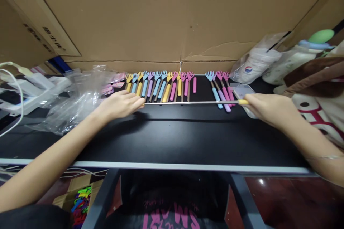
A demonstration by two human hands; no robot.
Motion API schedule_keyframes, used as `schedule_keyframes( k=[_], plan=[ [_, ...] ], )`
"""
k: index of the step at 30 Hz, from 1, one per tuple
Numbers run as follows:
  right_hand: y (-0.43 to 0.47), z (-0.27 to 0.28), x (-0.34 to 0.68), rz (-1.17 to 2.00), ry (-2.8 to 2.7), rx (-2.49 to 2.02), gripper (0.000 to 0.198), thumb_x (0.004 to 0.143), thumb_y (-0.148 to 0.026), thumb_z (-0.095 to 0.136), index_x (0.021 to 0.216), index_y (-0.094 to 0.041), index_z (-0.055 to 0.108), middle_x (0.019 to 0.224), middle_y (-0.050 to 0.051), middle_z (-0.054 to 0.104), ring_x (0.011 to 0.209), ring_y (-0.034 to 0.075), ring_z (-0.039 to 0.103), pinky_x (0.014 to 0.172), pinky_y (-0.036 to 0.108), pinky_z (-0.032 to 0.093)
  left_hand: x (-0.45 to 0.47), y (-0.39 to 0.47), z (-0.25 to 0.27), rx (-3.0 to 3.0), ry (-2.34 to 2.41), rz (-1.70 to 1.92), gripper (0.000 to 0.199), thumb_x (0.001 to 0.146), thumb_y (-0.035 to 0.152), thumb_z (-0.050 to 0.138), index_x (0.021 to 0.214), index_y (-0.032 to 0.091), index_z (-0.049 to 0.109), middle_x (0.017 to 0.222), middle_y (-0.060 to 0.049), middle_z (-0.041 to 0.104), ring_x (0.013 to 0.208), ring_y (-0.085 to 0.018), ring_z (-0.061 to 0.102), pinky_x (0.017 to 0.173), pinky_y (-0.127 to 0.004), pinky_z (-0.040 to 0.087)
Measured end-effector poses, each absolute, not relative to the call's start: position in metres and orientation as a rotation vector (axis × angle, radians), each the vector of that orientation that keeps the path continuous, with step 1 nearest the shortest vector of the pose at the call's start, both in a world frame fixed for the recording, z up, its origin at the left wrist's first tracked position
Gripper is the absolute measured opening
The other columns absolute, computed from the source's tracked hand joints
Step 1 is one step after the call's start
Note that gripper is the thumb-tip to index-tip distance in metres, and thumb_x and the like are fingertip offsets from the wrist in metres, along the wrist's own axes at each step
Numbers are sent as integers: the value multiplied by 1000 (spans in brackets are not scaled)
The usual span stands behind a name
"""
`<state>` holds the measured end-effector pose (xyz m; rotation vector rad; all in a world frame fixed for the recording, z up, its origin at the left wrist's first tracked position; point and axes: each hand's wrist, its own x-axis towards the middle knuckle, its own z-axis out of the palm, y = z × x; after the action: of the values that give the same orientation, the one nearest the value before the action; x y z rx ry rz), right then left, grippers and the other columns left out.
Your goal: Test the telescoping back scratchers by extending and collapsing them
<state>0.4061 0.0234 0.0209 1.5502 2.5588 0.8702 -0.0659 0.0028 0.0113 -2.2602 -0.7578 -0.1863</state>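
Head view: metal rod (194, 102) is gripped at opposite ends by left hand (119, 104) and right hand (266, 108), both curled closed; bending could be caused by uneven pull.

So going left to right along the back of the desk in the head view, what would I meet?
White plastic block, clear plastic bags, larger row of back scratchers, lone pink handle, smaller group of back scratchers, bagged Pepsi cup, green-topped bottle.
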Motion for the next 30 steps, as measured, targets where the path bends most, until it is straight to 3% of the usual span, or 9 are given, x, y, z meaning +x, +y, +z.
schedule_keyframes(
  k=[8, 16, 30],
  plan=[
    [19, 17, 349, 1036, 2825, 1364, 37, 95, -36, 33, 70, -19, 54, 59, 3, 58, 49, 12, 42, 50, 27, 13, -27, 1, 13, -2294, -797, -293, 30, 97, 24, 40, 71, 18, 54, 57, -2, 58, 53, -16, 55, 52, -28, 32],
    [15, 15, 336, 936, 2880, 1299, 46, 98, -42, 24, 68, -19, 51, 53, 1, 52, 47, 12, 42, 48, 26, 14, -15, -4, 9, -2279, -840, -281, 29, 96, 25, 42, 71, 18, 55, 56, -1, 58, 53, -16, 57, 49, -27, 31],
    [2, 2, 283, 834, 2978, 1168, 30, 97, -33, 37, 78, -18, 54, 65, 1, 62, 50, 11, 52, 49, 27, 12, 28, -7, 3, -2392, -803, -363, 25, 96, 29, 47, 75, 17, 53, 60, -1, 61, 53, -15, 55, 53, -27, 28]
  ],
)
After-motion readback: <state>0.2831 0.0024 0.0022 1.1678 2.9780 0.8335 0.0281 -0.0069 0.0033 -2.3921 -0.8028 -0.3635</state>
